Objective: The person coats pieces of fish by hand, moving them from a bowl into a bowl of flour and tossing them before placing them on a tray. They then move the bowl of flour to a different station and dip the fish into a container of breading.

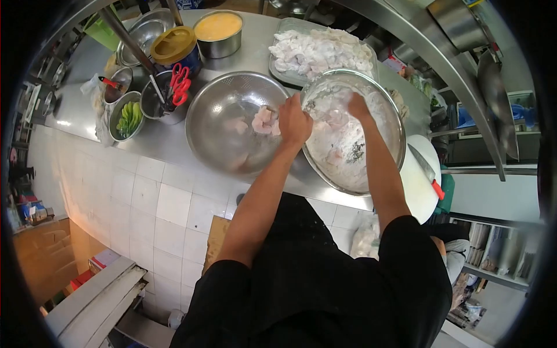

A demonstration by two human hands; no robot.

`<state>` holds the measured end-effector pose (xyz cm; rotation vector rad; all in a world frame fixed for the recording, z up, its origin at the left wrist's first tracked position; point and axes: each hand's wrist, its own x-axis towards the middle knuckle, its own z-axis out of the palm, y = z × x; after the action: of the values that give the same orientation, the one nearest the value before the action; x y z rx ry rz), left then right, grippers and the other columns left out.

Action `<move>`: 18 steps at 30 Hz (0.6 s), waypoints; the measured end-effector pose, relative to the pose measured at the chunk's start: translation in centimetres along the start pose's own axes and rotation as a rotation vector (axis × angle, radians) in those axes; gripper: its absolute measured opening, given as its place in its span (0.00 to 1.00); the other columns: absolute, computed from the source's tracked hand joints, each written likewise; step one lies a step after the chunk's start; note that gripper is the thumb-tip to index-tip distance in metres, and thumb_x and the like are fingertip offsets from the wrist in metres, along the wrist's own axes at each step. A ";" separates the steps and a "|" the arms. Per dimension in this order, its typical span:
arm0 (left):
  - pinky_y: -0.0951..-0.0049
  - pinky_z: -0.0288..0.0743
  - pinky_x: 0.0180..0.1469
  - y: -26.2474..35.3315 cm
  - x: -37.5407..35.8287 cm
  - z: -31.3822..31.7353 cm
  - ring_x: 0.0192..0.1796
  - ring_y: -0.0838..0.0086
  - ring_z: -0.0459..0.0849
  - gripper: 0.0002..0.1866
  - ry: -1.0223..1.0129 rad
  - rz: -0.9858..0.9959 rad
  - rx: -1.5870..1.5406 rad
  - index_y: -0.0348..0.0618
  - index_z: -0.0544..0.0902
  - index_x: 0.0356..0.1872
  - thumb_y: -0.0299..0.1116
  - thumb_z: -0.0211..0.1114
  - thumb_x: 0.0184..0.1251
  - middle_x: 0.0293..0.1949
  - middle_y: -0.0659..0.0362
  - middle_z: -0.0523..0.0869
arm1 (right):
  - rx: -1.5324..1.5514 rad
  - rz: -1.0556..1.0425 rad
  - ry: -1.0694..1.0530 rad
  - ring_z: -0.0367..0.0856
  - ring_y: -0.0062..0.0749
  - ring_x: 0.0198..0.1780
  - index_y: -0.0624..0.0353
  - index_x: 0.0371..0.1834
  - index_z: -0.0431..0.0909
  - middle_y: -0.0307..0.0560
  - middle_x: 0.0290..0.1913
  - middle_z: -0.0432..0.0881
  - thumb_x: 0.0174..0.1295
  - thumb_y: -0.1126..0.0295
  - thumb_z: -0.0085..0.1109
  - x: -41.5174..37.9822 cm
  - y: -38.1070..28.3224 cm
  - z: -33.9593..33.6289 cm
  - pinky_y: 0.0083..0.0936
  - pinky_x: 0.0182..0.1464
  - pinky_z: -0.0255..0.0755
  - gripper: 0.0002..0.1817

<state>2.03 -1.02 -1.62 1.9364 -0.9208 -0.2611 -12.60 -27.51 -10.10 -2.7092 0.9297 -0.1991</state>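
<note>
My left hand [296,123] is closed over the right rim of a big steel colander [217,95], its fingers on pale raw meat pieces [266,120]. To the right, a wide steel bowl [401,136] holds white flour [336,142] with pinkish meat and dark specks in it. My right hand [358,107] reaches into this bowl with curled fingers, low over the flour; what they hold is hidden. Behind the bowl, a clear tray [283,72] carries a heap of flour-coated pieces [325,49].
Red-handled scissors [180,84] stand in a steel pot left of the colander, near a bowl of cut green vegetables [129,119] and a pot of yellow liquid [218,26]. At right, a red-handled knife [426,168] lies on a round white board [418,197]. A metal shelf rail [449,64] arches overhead.
</note>
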 end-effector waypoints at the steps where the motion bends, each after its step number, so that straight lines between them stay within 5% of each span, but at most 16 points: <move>1: 0.56 0.67 0.52 0.2 0.1 -0.1 0.51 0.50 0.71 0.25 -0.023 -0.014 0.002 0.36 0.69 0.54 0.22 0.58 0.50 0.48 0.45 0.75 | 0.048 0.299 0.053 0.79 0.49 0.48 0.58 0.48 0.78 0.60 0.44 0.80 0.56 0.58 0.54 -0.7 -2.6 -1.8 0.36 0.49 0.72 0.20; 4: 0.56 0.68 0.52 0.1 0.3 0.2 0.50 0.50 0.72 0.25 -0.010 0.001 0.008 0.36 0.69 0.54 0.22 0.57 0.50 0.48 0.45 0.75 | -0.134 0.398 -0.108 0.74 0.48 0.55 0.60 0.51 0.76 0.60 0.48 0.79 0.57 0.62 0.51 0.1 -4.2 4.7 0.42 0.56 0.66 0.21; 6: 0.56 0.68 0.52 -0.4 0.4 0.5 0.50 0.50 0.72 0.25 0.010 0.023 0.014 0.36 0.69 0.54 0.22 0.57 0.50 0.48 0.45 0.75 | -0.408 0.142 -0.348 0.69 0.57 0.59 0.61 0.53 0.74 0.63 0.53 0.75 0.60 0.58 0.46 -2.3 -10.1 5.1 0.50 0.60 0.60 0.23; 8: 0.56 0.68 0.52 -0.6 0.4 0.5 0.50 0.50 0.72 0.24 0.029 0.037 0.025 0.36 0.69 0.53 0.22 0.57 0.50 0.48 0.45 0.75 | -0.433 -0.160 -0.085 0.61 0.58 0.64 0.53 0.60 0.69 0.62 0.62 0.66 0.59 0.52 0.48 -8.9 -14.8 2.8 0.56 0.62 0.56 0.27; 11: 0.56 0.69 0.52 -0.3 0.4 0.0 0.51 0.50 0.72 0.25 0.011 0.031 0.017 0.37 0.69 0.54 0.22 0.57 0.50 0.49 0.46 0.75 | -0.257 -0.346 -0.158 0.55 0.58 0.67 0.48 0.63 0.66 0.62 0.66 0.60 0.59 0.47 0.49 -12.2 -10.8 0.5 0.61 0.62 0.53 0.30; 14: 0.57 0.69 0.52 -0.1 0.5 0.4 0.51 0.51 0.72 0.25 -0.024 0.007 0.023 0.37 0.69 0.54 0.22 0.57 0.50 0.50 0.46 0.75 | -0.396 0.248 0.048 0.59 0.56 0.66 0.47 0.62 0.67 0.58 0.65 0.62 0.56 0.45 0.53 -11.6 -12.7 -0.9 0.54 0.60 0.61 0.32; 18: 0.57 0.68 0.52 -0.2 0.8 0.5 0.51 0.52 0.72 0.24 -0.014 0.038 0.007 0.37 0.70 0.53 0.23 0.57 0.50 0.50 0.47 0.75 | -0.457 0.057 -0.150 0.68 0.50 0.61 0.51 0.59 0.70 0.54 0.60 0.70 0.57 0.51 0.57 -11.0 -10.0 0.5 0.40 0.59 0.66 0.28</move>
<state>2.45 -1.89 -1.95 1.9234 -0.9674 -0.2500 -15.35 -13.03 -8.06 -3.0421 1.1188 0.2578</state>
